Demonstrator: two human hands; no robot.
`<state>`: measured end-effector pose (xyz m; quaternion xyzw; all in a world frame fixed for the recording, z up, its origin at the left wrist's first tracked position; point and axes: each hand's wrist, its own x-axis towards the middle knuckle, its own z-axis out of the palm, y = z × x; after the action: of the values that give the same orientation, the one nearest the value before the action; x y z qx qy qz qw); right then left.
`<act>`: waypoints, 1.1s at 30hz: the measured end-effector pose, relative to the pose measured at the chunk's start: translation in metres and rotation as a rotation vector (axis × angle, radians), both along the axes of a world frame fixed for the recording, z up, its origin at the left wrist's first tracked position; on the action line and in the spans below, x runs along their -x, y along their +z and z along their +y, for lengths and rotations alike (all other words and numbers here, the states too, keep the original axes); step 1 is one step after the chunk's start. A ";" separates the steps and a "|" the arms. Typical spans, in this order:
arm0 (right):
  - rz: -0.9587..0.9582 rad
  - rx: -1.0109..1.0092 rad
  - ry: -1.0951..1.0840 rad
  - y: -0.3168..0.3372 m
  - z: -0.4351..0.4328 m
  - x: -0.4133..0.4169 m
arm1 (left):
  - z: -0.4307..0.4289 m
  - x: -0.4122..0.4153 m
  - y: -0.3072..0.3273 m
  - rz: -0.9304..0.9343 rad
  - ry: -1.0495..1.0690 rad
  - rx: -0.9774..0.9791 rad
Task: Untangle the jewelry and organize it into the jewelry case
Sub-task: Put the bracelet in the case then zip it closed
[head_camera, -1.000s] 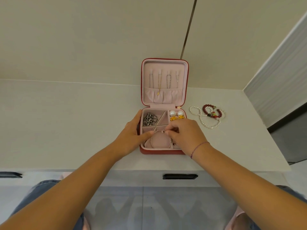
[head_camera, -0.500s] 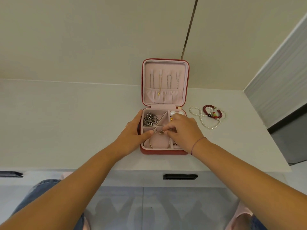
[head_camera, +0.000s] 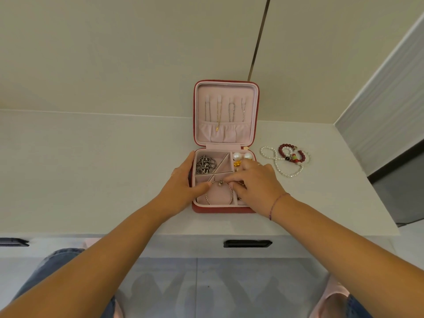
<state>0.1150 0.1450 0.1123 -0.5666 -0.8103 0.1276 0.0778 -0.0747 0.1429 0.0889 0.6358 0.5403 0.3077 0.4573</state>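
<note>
Fingers [head_camera: 228, 180] of my right hand [head_camera: 257, 182] stay pinched on the bracelet [head_camera: 230, 196], which has settled flat in the case's [head_camera: 224, 210] front compartment, near the worktop's [head_camera: 91, 168] front edge. My left hand [head_camera: 181, 182], fingers straight, steadies the case. Tangled beads [head_camera: 286, 158] remain outside.

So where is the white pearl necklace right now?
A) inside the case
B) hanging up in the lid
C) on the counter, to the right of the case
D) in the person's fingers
C: the pearl necklace lies on the counter to the right of the jewelry case, overlapping the red bead bracelet, and neither hand is touching it.
</note>
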 end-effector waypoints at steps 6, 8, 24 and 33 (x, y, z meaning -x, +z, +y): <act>0.374 -0.063 -0.204 0.005 0.008 -0.034 | 0.000 -0.001 -0.005 0.053 0.020 -0.015; 0.345 -0.140 -0.335 0.002 0.017 -0.061 | 0.000 0.000 -0.007 0.058 0.022 -0.023; 0.221 -0.243 -0.488 -0.037 0.056 -0.124 | 0.004 -0.002 -0.015 0.092 0.051 -0.058; 0.537 -0.203 -0.602 -0.020 0.054 -0.120 | 0.004 -0.002 -0.013 0.006 0.010 -0.098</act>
<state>0.2349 0.1995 0.0920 -0.7141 -0.5680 0.1618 0.3758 -0.0725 0.1474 0.0754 0.6556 0.5291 0.3342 0.4226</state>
